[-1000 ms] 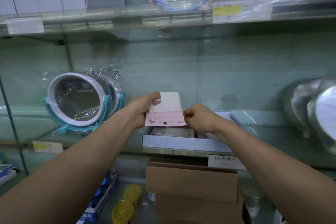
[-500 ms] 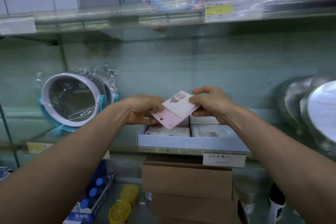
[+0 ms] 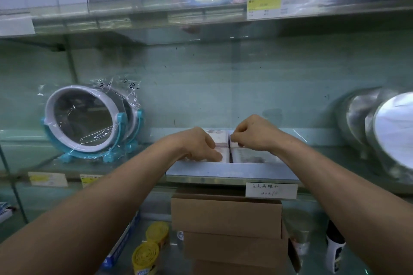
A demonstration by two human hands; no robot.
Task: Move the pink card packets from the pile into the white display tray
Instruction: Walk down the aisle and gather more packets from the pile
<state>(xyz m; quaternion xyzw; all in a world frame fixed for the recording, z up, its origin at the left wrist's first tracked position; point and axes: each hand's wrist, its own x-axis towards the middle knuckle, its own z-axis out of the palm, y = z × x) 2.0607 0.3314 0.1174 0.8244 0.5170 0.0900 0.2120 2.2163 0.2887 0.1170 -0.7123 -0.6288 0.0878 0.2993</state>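
The white display tray sits on the glass shelf, split into compartments that hold packets. A pink card packet lies low in the back left compartment, between my two hands. My left hand reaches into the tray's left side with curled fingers on the packet's left edge, and its thumb lies over the front left packet. My right hand hovers over the back right compartment and pinches the packet's right edge at the divider. Another packet shows in the front right compartment. The pile is out of view.
A plastic-wrapped round mirror on a blue stand is left of the tray. Shiny round mirrors crowd the right. Cardboard boxes and yellow round tins sit below the shelf. A handwritten label hangs under the tray.
Both hands have lowered the pink packet from mid-air above the tray down into the back left compartment. The right hand turned from palm-side grip to a knuckles-up pinch.
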